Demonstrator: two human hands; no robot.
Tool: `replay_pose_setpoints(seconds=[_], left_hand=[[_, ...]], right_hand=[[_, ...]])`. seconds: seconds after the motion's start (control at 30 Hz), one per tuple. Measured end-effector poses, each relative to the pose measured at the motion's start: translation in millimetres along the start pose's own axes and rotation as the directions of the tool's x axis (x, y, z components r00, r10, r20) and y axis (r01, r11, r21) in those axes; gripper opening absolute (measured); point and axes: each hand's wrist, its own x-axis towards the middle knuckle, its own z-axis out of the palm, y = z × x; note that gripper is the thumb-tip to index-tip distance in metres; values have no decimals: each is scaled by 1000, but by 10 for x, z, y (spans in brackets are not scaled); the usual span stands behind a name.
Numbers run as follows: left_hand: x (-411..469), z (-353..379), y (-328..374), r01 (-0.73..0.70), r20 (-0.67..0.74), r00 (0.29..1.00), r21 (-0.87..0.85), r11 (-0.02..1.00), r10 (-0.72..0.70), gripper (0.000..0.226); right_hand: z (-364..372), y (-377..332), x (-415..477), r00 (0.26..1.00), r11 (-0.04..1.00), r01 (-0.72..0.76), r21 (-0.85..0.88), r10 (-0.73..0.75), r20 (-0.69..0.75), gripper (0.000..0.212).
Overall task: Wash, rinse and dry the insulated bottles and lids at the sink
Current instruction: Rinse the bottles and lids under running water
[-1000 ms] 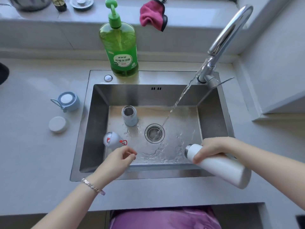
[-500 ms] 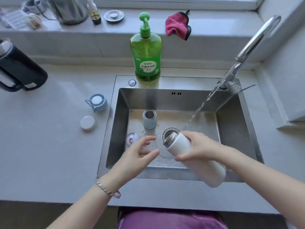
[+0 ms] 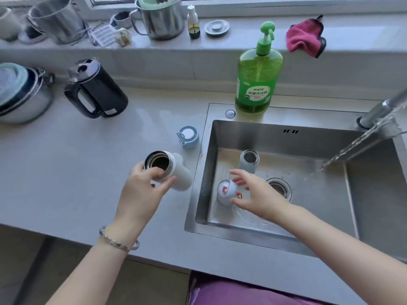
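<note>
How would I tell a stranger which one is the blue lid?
Find the steel sink. On the grey counter beside its back left corner sits the blue lid. Unlike the red-trimmed lid inside the sink, it has a blue loop.

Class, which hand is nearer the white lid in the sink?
Right. The right hand spreads beside the white lid; the left hand holds the white bottle over the counter, left of it.

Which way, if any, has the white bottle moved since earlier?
Yes. The white bottle moved left, from the front right edge of the sink to above the counter left of it, gripped by the left hand.
</note>
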Motion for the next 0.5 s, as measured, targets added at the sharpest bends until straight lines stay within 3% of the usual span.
replay_pose_setpoints(seconds=[0.13, 0.3, 0.43, 0.5], left_hand=[[158, 18, -331, 33, -3, 999, 113, 993, -32, 15], [240, 145, -505, 51, 16, 998, 119, 992, -54, 17], [166, 207, -452, 48, -32, 999, 146, 988, -44, 25], [64, 255, -387, 1, -129, 991, 221, 975, 28, 41]], right_hand=[[13, 160, -10, 994, 994, -104, -45, 105, 15, 45], [-58, 295, -72, 985, 982, -172, -78, 174, 14, 36], [-123, 408, -119, 978, 974, -208, -91, 210, 5, 33], [-156, 465, -158, 975, 971, -223, -82, 224, 7, 30]])
